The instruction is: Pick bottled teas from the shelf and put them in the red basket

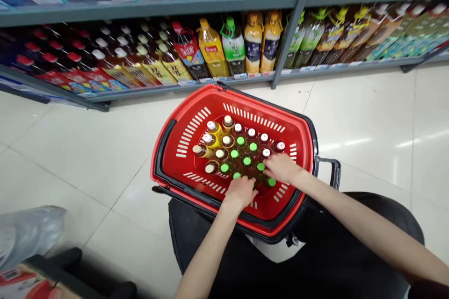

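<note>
A red shopping basket [164, 121] with black handles holds several small bottles standing upright, with white, cream and green caps. My left hand [241, 191] reaches over the near rim. Its fingers curl down around the neck of a green-capped bottle, mostly hidden beneath them. From the right side, my right hand [282, 168] comes in with its fingers bent down among the bottles, beside a green cap [260, 167] and just below a white cap [266, 153]. What lies under its palm is hidden. Cream-capped bottles [220, 153] stand left of the green ones.
Behind the basket, a grey shelf [196, 7] carries large drink bottles [213, 51] low down and cartons with price tags above. My dark-clothed legs [266, 266] are under and beside the basket. At lower left are a clear plastic bag [31, 233] and a dark-framed object [52, 271] on the tiled floor.
</note>
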Tool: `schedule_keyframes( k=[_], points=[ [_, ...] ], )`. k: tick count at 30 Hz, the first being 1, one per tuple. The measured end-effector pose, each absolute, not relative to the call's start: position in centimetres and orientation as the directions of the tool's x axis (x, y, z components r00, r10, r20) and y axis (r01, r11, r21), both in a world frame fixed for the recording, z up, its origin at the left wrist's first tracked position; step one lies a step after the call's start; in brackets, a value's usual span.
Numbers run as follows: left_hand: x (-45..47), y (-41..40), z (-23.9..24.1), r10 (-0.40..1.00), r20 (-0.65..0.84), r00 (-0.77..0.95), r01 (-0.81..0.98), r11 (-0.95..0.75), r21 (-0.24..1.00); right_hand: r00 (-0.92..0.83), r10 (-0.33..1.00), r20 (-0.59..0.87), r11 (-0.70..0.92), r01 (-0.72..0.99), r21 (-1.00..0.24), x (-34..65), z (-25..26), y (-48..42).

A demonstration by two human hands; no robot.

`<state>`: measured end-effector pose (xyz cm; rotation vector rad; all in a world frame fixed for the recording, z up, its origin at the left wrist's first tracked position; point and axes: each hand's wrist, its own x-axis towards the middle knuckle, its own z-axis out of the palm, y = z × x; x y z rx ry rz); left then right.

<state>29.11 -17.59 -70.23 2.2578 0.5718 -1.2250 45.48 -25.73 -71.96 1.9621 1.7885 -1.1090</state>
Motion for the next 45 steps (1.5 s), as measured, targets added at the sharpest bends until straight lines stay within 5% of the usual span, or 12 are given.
schedule_keyframes(
  k=[5,18,24,29,35,41,45],
  points=[
    [28.9,-18.0,-69.2,0.112,-0.844,0.524,0.534,-0.816,0.223,-0.061,0.568,-0.821,-0.246,0.939,-0.24,39.9,-71.9,-26.8],
    [28.3,-18.8,-69.3,0.158,-0.804,0.573,0.492,-0.851,0.184,-0.146,0.51,-0.848,-0.159,0.953,-0.259,39.2,-71.8,-26.4],
    [27.4,-18.2,-69.2,0.232,-0.735,0.637,0.593,-0.756,0.275,-0.035,0.689,-0.724,-0.202,0.95,-0.238,39.4,-71.5,-26.9],
    [26.9,-17.1,-70.7,0.276,-0.647,0.711,0.64,-0.635,0.432,-0.01,0.817,-0.577,-0.286,0.861,-0.42,41.0,-69.6,-27.2],
    [26.9,-16.4,-71.0,0.305,-0.422,0.854,0.516,-0.395,0.76,0.164,0.929,-0.331,-0.35,0.682,-0.643,43.3,-63.6,-25.3],
    [27.3,-16.8,-68.2,0.504,-0.217,0.836,0.361,-0.208,0.909,0.38,0.914,-0.144,-0.26,0.275,-0.926,46.7,-59.5,-25.5],
    [27.2,-17.1,-67.7,0.508,-0.131,0.852,0.248,-0.17,0.954,0.552,0.826,-0.116,-0.15,0.017,-0.989,48.8,-59.1,-26.2]
  ],
)
